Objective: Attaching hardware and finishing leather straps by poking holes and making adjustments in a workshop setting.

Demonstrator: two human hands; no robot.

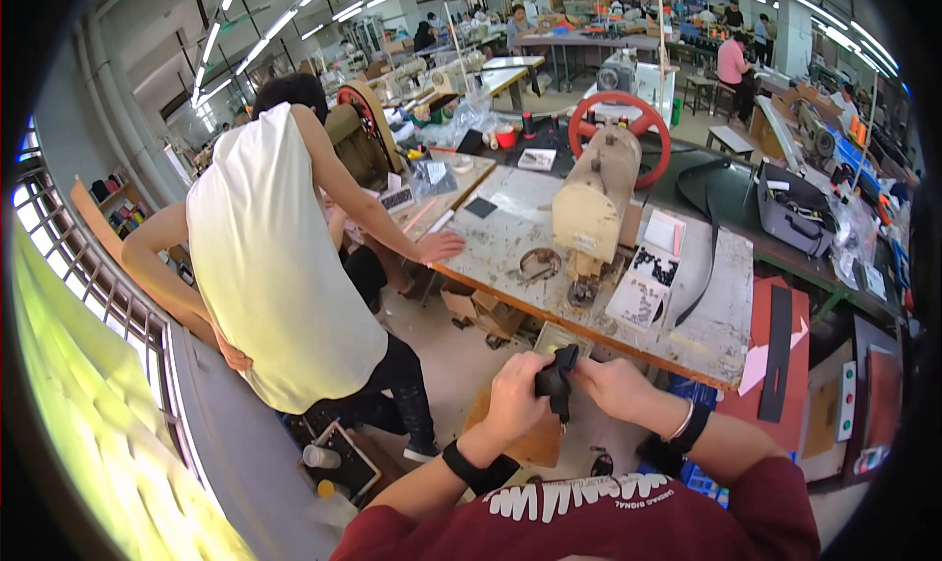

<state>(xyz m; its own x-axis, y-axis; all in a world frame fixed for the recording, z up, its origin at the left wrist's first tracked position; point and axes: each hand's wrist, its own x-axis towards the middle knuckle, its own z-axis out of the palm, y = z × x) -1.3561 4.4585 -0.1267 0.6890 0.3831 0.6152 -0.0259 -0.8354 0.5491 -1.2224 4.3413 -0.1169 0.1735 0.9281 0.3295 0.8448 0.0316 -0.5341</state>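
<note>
In front of my chest, between my two hands, is a small black bent piece [556,384] with a small metallic bit at its lower end; its exact kind cannot be made out. My left hand [516,400] is closed around its left side. My right hand [628,392] pinches at its upper right, and its fingertips are partly hidden. Beyond my hands stands a cream press machine [597,193] with a red handwheel [662,139], mounted on a worn worktable [491,232]. White trays [638,301] of small black and metallic pieces lie right of the machine.
A person in a pale sleeveless top [270,257] leans at the left, one hand on the table's corner. Black strips [711,267] lie on the right of the table, and a grey bag [795,208] sits behind them. Under the table are cardboard boxes [491,311]; a wooden stool [530,438] is below my hands.
</note>
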